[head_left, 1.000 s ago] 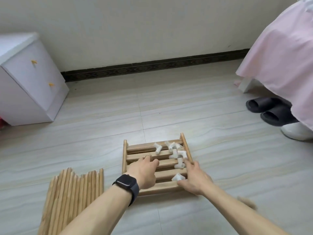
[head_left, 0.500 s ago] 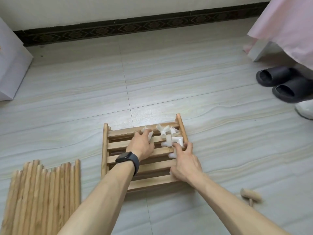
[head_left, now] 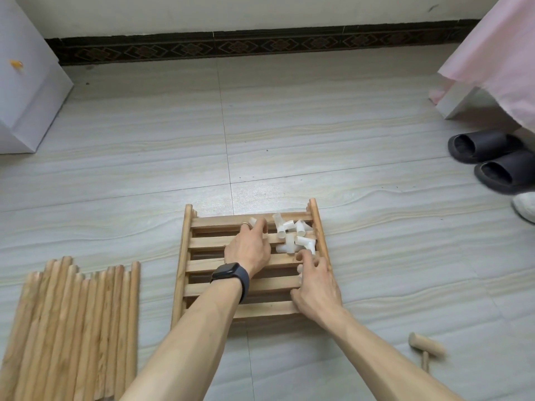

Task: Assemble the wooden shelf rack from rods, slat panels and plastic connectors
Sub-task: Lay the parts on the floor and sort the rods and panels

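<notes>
A stack of wooden slat panels (head_left: 202,264) lies flat on the tiled floor (head_left: 318,140) just below the centre of the view, its slats running side to side between two round side rails. On its far right corner, toward 1 o'clock from the panel's middle, sits a loose heap of white plastic connectors (head_left: 292,235), tumbled against one another and against the right rail. The left hand (head_left: 250,247), with a dark smartwatch (head_left: 231,276) on its wrist, reaches palm down across the upper slats; its grip is pressed together on one white connector (head_left: 253,221) at the fingertips, at the left edge of the heap. The right hand (head_left: 317,285) rests on the right side of the panels at about 4 o'clock from their middle, fingers curled toward the near end of the heap; a bit of white shows beneath them, but whether this grip is pinching a connector or only touching the slats I cannot tell. A bundle of wooden rods (head_left: 78,328) lies side by side on the floor at 8 o'clock, well apart from the panels. A small wooden mallet (head_left: 425,350) lies on the floor at 4 o'clock, near the right forearm. At 2 o'clock a pair of dark slippers (head_left: 492,157) stands beside a bed draped in pink cloth (head_left: 498,53). A white cabinet (head_left: 26,82) stands at 10 o'clock against the wall.
</notes>
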The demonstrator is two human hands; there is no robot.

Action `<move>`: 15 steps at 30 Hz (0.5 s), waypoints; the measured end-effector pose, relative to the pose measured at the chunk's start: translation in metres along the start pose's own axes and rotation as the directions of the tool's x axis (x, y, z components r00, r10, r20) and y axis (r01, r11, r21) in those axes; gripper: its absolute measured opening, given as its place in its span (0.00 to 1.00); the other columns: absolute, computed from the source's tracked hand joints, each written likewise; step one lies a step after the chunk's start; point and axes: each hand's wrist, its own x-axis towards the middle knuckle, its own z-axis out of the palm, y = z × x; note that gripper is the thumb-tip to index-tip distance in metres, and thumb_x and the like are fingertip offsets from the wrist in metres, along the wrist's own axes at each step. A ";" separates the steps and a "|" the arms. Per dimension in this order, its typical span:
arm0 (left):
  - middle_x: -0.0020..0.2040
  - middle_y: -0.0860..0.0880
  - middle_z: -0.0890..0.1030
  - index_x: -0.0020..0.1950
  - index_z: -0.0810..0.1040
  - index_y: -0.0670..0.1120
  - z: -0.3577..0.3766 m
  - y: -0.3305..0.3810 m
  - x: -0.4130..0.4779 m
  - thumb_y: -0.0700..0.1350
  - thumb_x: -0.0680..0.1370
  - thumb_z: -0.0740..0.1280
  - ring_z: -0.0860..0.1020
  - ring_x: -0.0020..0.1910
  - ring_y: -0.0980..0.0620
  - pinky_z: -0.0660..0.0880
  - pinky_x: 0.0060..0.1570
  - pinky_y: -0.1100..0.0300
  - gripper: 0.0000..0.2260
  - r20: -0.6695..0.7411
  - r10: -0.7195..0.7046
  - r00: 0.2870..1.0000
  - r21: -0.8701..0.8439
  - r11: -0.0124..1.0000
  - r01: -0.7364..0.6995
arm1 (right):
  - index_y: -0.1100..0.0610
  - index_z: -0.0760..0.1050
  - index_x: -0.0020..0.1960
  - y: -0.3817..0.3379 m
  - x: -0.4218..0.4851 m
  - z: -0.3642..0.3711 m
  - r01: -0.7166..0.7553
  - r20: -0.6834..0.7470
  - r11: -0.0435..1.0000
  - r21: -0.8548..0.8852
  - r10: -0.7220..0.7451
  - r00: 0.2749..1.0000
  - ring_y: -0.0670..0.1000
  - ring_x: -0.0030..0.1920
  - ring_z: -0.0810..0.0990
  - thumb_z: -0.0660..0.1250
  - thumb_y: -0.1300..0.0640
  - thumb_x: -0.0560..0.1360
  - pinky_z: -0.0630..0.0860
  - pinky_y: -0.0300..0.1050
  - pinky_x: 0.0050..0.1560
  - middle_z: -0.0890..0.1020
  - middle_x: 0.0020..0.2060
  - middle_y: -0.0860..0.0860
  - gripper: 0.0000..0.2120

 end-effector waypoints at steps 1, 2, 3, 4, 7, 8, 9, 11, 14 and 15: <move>0.57 0.44 0.72 0.62 0.65 0.52 0.000 0.001 0.002 0.49 0.82 0.61 0.78 0.47 0.43 0.78 0.44 0.47 0.10 -0.041 -0.009 0.999 -0.009 1.000 0.009 | 0.51 0.63 0.66 0.002 0.000 0.001 0.024 -0.052 0.999 0.024 -0.023 0.998 0.58 0.62 0.73 0.66 0.60 0.73 0.72 0.48 0.60 0.70 0.64 0.55 0.24; 0.60 0.44 0.70 0.64 0.65 0.52 0.001 0.002 0.005 0.49 0.82 0.63 0.78 0.49 0.43 0.79 0.45 0.46 0.13 -0.065 -0.014 0.998 -0.025 1.000 0.013 | 0.51 0.64 0.64 0.005 -0.002 0.003 0.049 -0.085 0.998 0.045 -0.045 0.995 0.57 0.60 0.73 0.65 0.59 0.74 0.71 0.47 0.57 0.72 0.60 0.53 0.20; 0.64 0.43 0.68 0.67 0.65 0.52 0.001 0.002 0.008 0.47 0.81 0.64 0.78 0.52 0.43 0.79 0.47 0.46 0.16 -0.063 -0.013 0.998 -0.042 0.999 0.010 | 0.50 0.65 0.62 0.008 -0.004 0.005 0.077 -0.092 0.996 0.055 -0.071 0.993 0.57 0.59 0.72 0.65 0.59 0.75 0.69 0.46 0.54 0.72 0.55 0.51 0.17; 0.67 0.43 0.66 0.70 0.65 0.54 0.000 0.002 0.011 0.46 0.81 0.64 0.78 0.56 0.43 0.79 0.50 0.45 0.18 -0.037 -0.003 0.999 -0.048 0.999 0.001 | 0.49 0.67 0.60 0.011 -0.006 0.006 0.110 -0.080 0.993 0.052 -0.106 0.991 0.57 0.57 0.71 0.64 0.60 0.74 0.68 0.45 0.52 0.71 0.51 0.49 0.16; 0.70 0.47 0.67 0.70 0.69 0.58 -0.001 0.000 0.018 0.49 0.82 0.63 0.75 0.62 0.45 0.78 0.53 0.45 0.17 0.047 0.054 0.997 0.031 0.998 -0.055 | 0.48 0.70 0.55 0.017 -0.007 0.005 0.218 -0.062 0.972 0.087 -0.213 0.975 0.54 0.48 0.69 0.65 0.62 0.72 0.65 0.46 0.47 0.70 0.43 0.46 0.15; 0.68 0.48 0.68 0.68 0.71 0.59 0.000 -0.001 0.020 0.51 0.82 0.63 0.76 0.61 0.46 0.78 0.52 0.46 0.15 0.044 0.070 0.997 0.041 0.997 -0.072 | 0.49 0.71 0.53 0.017 -0.006 0.003 0.230 -0.084 0.961 0.153 -0.219 0.972 0.53 0.46 0.69 0.67 0.61 0.71 0.64 0.46 0.45 0.71 0.42 0.45 0.14; 0.66 0.49 0.69 0.66 0.72 0.59 -0.001 -0.001 0.022 0.52 0.82 0.64 0.77 0.58 0.46 0.78 0.50 0.48 0.13 0.032 0.082 0.996 0.033 0.996 -0.083 | 0.48 0.72 0.52 0.017 -0.004 -0.002 0.211 -0.115 0.945 0.248 -0.188 0.975 0.50 0.45 0.71 0.69 0.60 0.70 0.65 0.45 0.45 0.71 0.43 0.44 0.13; 0.62 0.50 0.69 0.62 0.74 0.57 -0.002 -0.002 0.024 0.54 0.80 0.66 0.77 0.50 0.48 0.76 0.45 0.52 0.11 0.000 0.095 0.996 0.003 0.996 -0.095 | 0.45 0.72 0.50 0.017 0.003 -0.014 0.164 -0.175 0.898 0.409 -0.099 0.980 0.48 0.46 0.74 0.72 0.57 0.70 0.70 0.42 0.46 0.70 0.50 0.44 0.13; 0.59 0.50 0.69 0.60 0.71 0.55 -0.004 -0.001 0.024 0.53 0.80 0.66 0.76 0.42 0.48 0.72 0.40 0.54 0.10 -0.060 0.117 0.991 0.001 0.993 -0.117 | 0.42 0.72 0.53 0.017 0.020 -0.034 0.167 -0.145 0.938 0.305 -0.128 0.981 0.51 0.53 0.77 0.71 0.56 0.72 0.72 0.42 0.53 0.63 0.61 0.45 0.15; 0.59 0.49 0.70 0.61 0.70 0.55 -0.004 0.000 0.023 0.51 0.81 0.65 0.76 0.41 0.48 0.74 0.39 0.53 0.10 -0.084 0.137 0.987 0.014 0.991 -0.136 | 0.42 0.72 0.55 0.016 0.026 -0.039 0.154 -0.068 0.962 0.226 -0.142 0.988 0.53 0.56 0.77 0.71 0.58 0.71 0.72 0.42 0.54 0.61 0.64 0.46 0.18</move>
